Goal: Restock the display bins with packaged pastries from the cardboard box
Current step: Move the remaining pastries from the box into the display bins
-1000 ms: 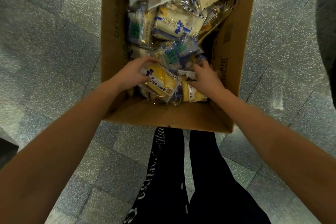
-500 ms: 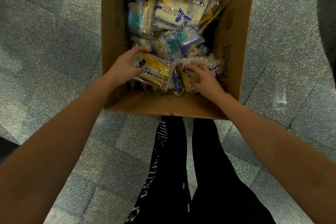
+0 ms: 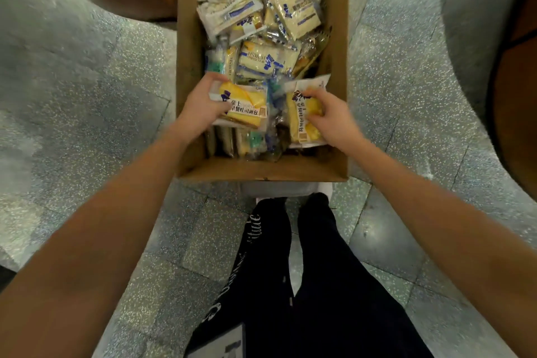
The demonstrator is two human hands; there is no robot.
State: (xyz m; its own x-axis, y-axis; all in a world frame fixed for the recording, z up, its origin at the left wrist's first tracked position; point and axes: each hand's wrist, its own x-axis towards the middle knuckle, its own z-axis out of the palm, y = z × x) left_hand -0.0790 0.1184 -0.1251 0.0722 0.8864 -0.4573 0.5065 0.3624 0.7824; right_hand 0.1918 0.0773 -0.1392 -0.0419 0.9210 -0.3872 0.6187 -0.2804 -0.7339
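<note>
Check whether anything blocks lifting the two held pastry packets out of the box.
Nothing visible does. The left hand grips the left yellow packet, the right hand the right yellow packet; both sit atop the pile; the cardboard box is open above; the display bins are out of view.

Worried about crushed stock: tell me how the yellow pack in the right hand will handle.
Probably soft and squashable: the right hand pinches the yellow pack, whose film crinkles. Glossy wrapper, likely slippery. Probably light: fingertips alone hold it.
</note>
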